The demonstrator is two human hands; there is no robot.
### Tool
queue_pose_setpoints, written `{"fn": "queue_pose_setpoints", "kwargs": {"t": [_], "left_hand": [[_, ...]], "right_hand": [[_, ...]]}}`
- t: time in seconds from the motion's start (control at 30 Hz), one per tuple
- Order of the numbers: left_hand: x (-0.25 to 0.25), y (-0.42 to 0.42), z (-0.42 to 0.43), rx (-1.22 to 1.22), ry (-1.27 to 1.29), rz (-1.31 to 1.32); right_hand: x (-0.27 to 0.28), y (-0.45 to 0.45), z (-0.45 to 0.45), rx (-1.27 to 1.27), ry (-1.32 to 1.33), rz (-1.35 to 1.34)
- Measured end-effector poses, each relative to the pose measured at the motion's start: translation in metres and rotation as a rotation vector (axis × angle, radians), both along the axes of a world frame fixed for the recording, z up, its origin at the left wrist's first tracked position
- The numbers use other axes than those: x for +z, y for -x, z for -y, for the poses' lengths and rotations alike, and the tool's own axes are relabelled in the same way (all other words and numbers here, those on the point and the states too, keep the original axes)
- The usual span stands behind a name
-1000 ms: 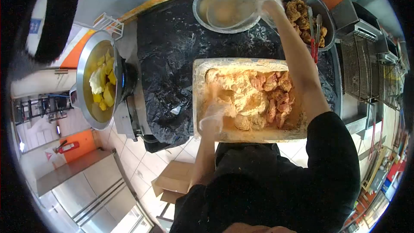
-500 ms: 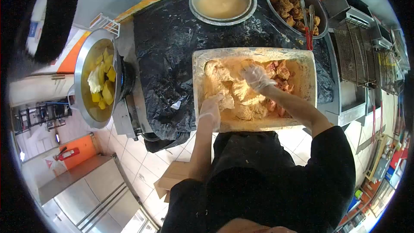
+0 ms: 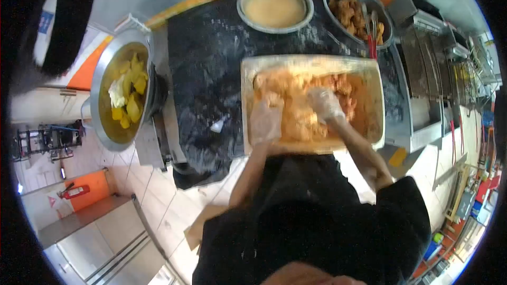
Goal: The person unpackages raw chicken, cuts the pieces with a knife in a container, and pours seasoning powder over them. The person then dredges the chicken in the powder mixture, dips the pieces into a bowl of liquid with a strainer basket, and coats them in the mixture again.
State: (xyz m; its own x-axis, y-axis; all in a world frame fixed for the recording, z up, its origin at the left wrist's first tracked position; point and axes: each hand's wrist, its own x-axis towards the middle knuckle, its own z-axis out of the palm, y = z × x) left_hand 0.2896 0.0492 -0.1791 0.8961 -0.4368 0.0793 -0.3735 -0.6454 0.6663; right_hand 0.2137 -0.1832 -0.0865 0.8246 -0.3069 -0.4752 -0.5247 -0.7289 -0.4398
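A large pale rectangular tub (image 3: pixel 376 126) holds orange-tinted flour (image 3: pixel 364 100) and several raw chicken pieces (image 3: pixel 343 87), some coated. My left hand (image 3: pixel 265 122), in a clear plastic glove, is inside the tub's left part. Its fingertips meet a floured chicken piece (image 3: pixel 272 98), but blur hides whether they grip it. My right hand (image 3: pixel 326 104), also gloved, is over the chicken right of the tub's middle. Its fingers point up and left and are smeared by motion, so any hold is unclear.
Behind the tub stand a bowl of cloudy beige liquid (image 3: pixel 274 10) and a metal bowl of browned fried chicken (image 3: pixel 348 13) with red-handled tongs (image 3: pixel 372 42). To the left is a big pot (image 3: pixel 100 126) with yellow pieces in liquid. Fryer baskets (image 3: pixel 420 63) are at the right.
My left hand has shifted up, deeper into the tub. The right hand has moved slightly right and down, away from the floured pieces at the tub's upper middle. The view has shifted slightly.
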Motion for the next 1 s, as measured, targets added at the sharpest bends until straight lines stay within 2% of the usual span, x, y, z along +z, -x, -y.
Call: {"fn": "queue_pose_setpoints", "kwargs": {"t": [0.03,0.07,0.1,0.13,0.2,0.23,0.27,0.3,0.33,0.37,0.4,0.43,0.47,0.53,0.6,0.67,0.77,0.8,0.87,0.97,1.0], "left_hand": [[-0.01,0.017,-0.012,-0.024,-0.014,0.139],[0.015,-0.006,0.008,0.02,0.109,0.221],[0.018,0.015,-0.004,0.052,0.049,0.273],[0.023,0.035,-0.015,0.086,-0.013,0.323],[0.006,0.021,-0.002,0.138,-0.341,0.595],[-0.005,0.033,-0.006,0.162,-0.53,0.7],[-0.012,0.069,-0.033,0.152,-0.752,0.774],[0.0,0.052,-0.022,0.12,-0.599,0.71],[0.015,0.03,-0.005,0.068,-0.289,0.502],[0.03,0.024,-0.001,0.032,-0.126,0.347],[0.042,0.022,0.002,0.013,-0.039,0.231],[0.053,0.012,0.008,0.003,0.015,0.179],[0.065,0.003,0.013,-0.001,0.058,0.13],[0.095,-0.023,0.029,-0.017,0.119,0.075],[0.128,-0.059,0.051,-0.039,0.144,0.073],[0.16,-0.099,0.08,-0.07,0.127,0.112],[0.2,-0.158,0.134,-0.065,0.033,0.016],[0.226,-0.173,0.162,0.01,0.029,-0.295],[0.197,-0.212,0.192,0.041,-0.142,-0.212],[0.117,-0.267,0.208,0.078,-0.314,-0.073],[0.116,-0.27,0.209,0.086,-0.346,-0.029]], "right_hand": [[-0.059,0.028,0.0,0.178,0.308,0.151],[-0.083,0.02,0.019,0.209,0.411,0.221],[-0.108,0.012,0.038,0.233,0.52,0.29],[-0.11,0.038,0.023,0.114,0.323,0.178],[-0.068,0.014,0.042,-0.006,0.124,0.293],[-0.028,0.023,0.032,0.008,0.044,0.423],[-0.014,0.027,0.022,0.001,0.027,0.288],[-0.007,0.023,0.02,0.004,0.093,0.263],[0.007,0.018,0.022,0.001,0.166,0.287],[0.023,0.017,0.02,-0.003,0.185,0.285],[0.044,0.019,0.02,0.136,0.147,0.404],[0.072,0.015,0.027,-0.01,0.057,0.375],[0.058,0.016,0.037,-0.371,-0.455,0.57],[0.123,-0.024,0.054,-0.211,-0.008,0.3],[0.131,-0.054,0.072,-0.247,-0.132,0.614],[0.156,-0.098,0.078,-0.277,-0.071,0.595],[0.098,-0.179,0.109,-0.112,-0.001,0.824],[0.082,-0.204,0.117,-0.062,-0.016,0.918],[0.048,-0.259,0.123,-0.076,0.243,0.76],[-0.002,-0.306,0.135,0.077,0.322,0.465],[-0.008,-0.306,0.14,0.146,0.376,0.477]]}}
